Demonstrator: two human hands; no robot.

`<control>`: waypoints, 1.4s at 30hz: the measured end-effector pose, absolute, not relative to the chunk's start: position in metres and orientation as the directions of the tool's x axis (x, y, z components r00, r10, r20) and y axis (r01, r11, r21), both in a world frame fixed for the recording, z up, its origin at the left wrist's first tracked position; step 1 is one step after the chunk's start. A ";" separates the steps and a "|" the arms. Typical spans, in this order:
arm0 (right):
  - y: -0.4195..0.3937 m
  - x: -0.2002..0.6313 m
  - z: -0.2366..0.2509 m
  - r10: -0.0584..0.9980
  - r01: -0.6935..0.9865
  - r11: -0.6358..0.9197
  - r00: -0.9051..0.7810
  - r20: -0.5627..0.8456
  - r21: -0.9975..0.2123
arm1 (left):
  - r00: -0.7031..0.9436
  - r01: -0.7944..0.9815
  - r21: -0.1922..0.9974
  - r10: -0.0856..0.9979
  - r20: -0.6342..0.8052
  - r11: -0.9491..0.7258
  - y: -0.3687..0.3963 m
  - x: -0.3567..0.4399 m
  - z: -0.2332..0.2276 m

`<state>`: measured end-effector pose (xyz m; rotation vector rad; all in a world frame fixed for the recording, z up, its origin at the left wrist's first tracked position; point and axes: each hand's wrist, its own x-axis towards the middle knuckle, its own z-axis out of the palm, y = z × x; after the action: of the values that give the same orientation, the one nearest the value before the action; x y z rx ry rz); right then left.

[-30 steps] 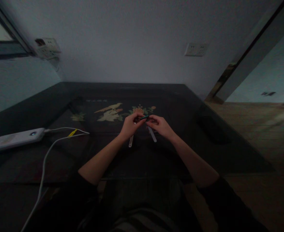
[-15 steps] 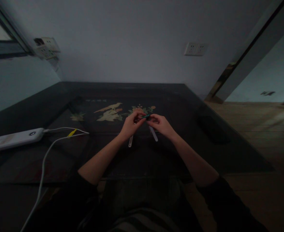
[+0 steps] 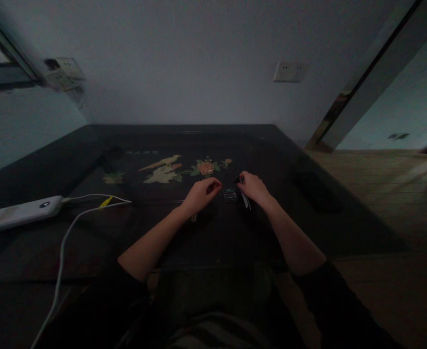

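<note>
My left hand (image 3: 203, 192) is over the dark table, thumb and fingertips pressed together. Whatever they may hold is too small to make out. To its right, my right hand (image 3: 255, 188) is closed in a pinch on a small dark object (image 3: 239, 180), whose kind I cannot tell in the dim light. Between the hands lies a small clear case (image 3: 230, 196) with a glossy top. Just below my right fingers is a whitish strip (image 3: 245, 199), partly dark along its side. The holed end of a thin pale strip (image 3: 194, 218) shows under my left wrist.
The dark tabletop (image 3: 206, 242) carries a painted bird and flowers. At the left lies a white power bank (image 3: 24, 213) with a white cable (image 3: 65, 242) bearing a yellow tag. A dark flat object (image 3: 317, 193) rests at the right. A wall with sockets stands behind.
My hands have moved apart, my right hand shifting right. The green piece held between them is no longer discernible. The clear case between them has come into view.
</note>
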<state>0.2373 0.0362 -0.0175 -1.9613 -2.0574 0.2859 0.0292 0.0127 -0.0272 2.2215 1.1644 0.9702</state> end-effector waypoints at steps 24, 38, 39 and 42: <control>0.031 0.240 -0.011 0.998 0.968 0.012 -0.028 -0.061 -0.252 | 0.501 0.735 0.349 0.813 0.297 -0.581 0.005 0.040 -0.037; 0.031 0.233 -0.006 0.888 0.846 0.456 -0.411 0.207 -0.276 | 0.498 0.801 0.237 0.832 0.243 -0.549 0.003 0.046 -0.038; 0.031 0.232 -0.008 0.881 0.840 0.471 -0.432 0.191 -0.270 | 0.496 0.804 0.236 0.835 0.239 -0.546 0.003 0.046 -0.038; 0.030 0.231 -0.011 0.883 0.849 0.469 -0.446 0.146 -0.245 | 0.499 0.802 0.248 0.838 0.221 -0.543 0.004 0.045 -0.037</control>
<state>0.2311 0.0299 -0.0110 -1.4864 -2.4666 0.1976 0.0450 0.0040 -0.0368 2.6202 1.4404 0.4817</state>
